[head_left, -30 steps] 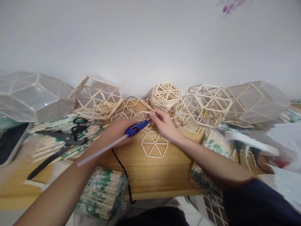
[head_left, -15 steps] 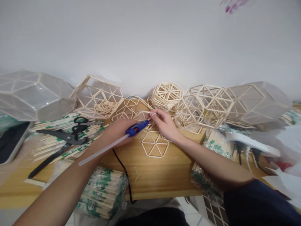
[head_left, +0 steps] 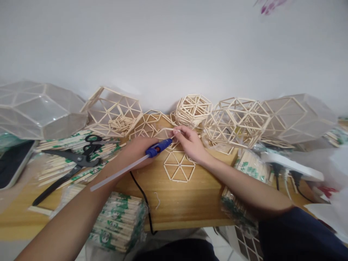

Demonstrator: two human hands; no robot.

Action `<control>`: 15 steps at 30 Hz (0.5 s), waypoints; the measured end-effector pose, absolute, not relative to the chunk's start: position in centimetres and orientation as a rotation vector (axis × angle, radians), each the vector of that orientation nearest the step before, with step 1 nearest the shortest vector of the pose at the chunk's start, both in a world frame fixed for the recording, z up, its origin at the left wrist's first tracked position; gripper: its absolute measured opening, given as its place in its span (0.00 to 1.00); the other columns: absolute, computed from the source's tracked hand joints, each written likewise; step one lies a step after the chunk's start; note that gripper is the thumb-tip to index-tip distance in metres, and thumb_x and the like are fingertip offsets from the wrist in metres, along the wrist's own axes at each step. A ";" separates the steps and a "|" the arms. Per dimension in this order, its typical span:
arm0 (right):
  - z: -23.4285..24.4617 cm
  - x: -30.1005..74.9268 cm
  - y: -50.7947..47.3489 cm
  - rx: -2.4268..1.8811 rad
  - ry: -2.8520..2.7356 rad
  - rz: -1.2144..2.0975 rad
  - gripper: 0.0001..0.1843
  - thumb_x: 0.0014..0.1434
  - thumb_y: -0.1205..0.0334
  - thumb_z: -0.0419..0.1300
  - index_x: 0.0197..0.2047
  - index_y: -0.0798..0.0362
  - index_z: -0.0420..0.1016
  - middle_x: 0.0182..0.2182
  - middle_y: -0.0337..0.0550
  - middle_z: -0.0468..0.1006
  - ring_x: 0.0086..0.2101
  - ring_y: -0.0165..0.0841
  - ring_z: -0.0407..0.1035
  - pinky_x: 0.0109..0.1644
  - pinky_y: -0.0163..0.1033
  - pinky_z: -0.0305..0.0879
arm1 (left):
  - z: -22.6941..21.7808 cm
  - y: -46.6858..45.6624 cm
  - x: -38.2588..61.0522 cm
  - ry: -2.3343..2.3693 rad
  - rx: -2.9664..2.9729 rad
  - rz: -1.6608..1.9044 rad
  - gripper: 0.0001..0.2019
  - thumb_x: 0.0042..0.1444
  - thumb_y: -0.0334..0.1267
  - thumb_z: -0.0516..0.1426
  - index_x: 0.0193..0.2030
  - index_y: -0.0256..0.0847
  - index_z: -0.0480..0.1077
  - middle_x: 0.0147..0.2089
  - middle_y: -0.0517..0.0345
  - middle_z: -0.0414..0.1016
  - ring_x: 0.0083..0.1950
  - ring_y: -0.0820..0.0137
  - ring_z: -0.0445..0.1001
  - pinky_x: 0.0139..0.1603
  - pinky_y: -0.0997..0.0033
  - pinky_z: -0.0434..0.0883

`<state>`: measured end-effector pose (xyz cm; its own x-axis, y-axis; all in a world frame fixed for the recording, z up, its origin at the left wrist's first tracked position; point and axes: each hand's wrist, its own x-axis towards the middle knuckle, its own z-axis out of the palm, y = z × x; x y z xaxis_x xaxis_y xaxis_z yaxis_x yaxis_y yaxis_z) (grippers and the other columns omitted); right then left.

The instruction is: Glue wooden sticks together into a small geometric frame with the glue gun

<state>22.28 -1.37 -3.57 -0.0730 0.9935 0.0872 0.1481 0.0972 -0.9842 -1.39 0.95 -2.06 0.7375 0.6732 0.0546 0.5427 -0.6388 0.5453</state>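
My left hand (head_left: 140,150) is closed around a blue hot glue gun (head_left: 160,147), with a long clear glue stick (head_left: 119,173) poking out of its back end. The gun's front end reaches my right hand (head_left: 189,142), whose thumb and fingers pinch a thin wooden stick frame (head_left: 166,129). How that frame joins the sticks beneath is partly hidden by my hands. Just below them a flat hexagon of sticks with spokes (head_left: 179,166) lies on the wooden table (head_left: 187,206).
Stick domes (head_left: 114,110) and a stack of hexagons (head_left: 193,110) line the wall. Pliers-like cutters (head_left: 77,159) and scissors (head_left: 94,143) lie left on loose chopsticks. Bagged chopsticks (head_left: 119,221) sit in front. A power strip (head_left: 293,166) lies right; a black cord (head_left: 143,195) crosses the table.
Both hands, the glue gun and the stick frame hold almost the same place. White sheets at the far right have shifted slightly.
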 end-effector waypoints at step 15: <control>-3.6 22.3 -1.3 -1.227 -1.422 1.099 0.19 0.67 0.42 0.61 0.41 0.50 0.77 0.37 0.42 0.83 0.37 0.35 0.75 0.46 0.42 0.70 | -2.1 1.0 -1.4 0.913 2.430 0.345 0.02 0.59 0.36 0.58 0.35 0.43 0.71 0.33 0.61 0.78 0.32 0.69 0.73 0.35 0.71 0.61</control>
<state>22.30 -1.29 -3.64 -0.0699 0.9934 0.0907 0.1630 0.1011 -0.9814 -1.40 1.00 -2.08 0.7407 0.6697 0.0537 0.5383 -0.6393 0.5491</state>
